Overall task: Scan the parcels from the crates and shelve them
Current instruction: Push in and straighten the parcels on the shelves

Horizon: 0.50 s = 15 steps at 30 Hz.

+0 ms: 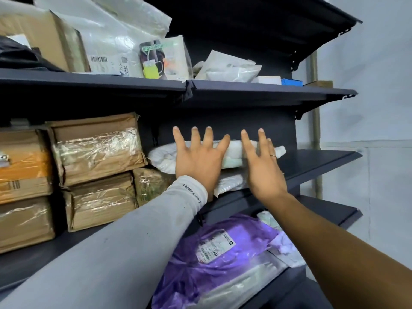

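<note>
I see both hands, left hand [196, 161] and right hand [262, 166], spread flat against the white parcel [234, 152], apparently seating it on the shelf [323, 159].

Your left hand [198, 161] and right hand [262, 168] cover the middle of the white parcel [162, 157], so you cannot tell whether palms touch it. The label [213, 246] on the purple bag [240, 233] is too small to read. Your left sleeve [124, 237] hides the shelf [323, 160] front. The brown boxes [98, 148] run off the left edge.
</note>
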### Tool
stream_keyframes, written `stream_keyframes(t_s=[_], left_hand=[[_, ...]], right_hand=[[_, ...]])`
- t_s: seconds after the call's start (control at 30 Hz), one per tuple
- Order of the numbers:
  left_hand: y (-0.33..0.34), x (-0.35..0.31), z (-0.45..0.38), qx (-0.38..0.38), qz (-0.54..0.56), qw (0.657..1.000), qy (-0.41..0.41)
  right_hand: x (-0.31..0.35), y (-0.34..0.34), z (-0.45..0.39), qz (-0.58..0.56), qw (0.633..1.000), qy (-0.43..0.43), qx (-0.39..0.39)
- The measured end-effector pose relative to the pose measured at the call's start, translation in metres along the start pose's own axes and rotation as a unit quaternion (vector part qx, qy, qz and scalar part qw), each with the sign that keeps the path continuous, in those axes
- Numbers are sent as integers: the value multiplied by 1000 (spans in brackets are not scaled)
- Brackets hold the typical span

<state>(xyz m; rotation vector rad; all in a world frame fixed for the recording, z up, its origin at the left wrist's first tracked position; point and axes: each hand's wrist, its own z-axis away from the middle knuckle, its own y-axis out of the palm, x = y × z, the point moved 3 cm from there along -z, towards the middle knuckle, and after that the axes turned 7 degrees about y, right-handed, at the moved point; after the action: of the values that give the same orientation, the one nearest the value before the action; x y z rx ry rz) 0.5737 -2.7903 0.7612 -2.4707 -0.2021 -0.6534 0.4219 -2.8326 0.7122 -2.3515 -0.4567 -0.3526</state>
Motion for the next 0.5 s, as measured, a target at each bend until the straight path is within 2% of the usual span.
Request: stream_keyframes(t_s=[0.17, 0.33, 0.5], left_hand=[[13, -3, 6, 20, -29, 999, 34], [29, 4, 3, 26, -34, 998, 54], [48, 4, -4, 80, -21, 996, 44]], right_hand=[[0, 27, -6, -38, 999, -19, -5], [-1, 50, -17, -49, 998, 15, -44], [-2, 80, -28, -53, 998, -4, 18]])
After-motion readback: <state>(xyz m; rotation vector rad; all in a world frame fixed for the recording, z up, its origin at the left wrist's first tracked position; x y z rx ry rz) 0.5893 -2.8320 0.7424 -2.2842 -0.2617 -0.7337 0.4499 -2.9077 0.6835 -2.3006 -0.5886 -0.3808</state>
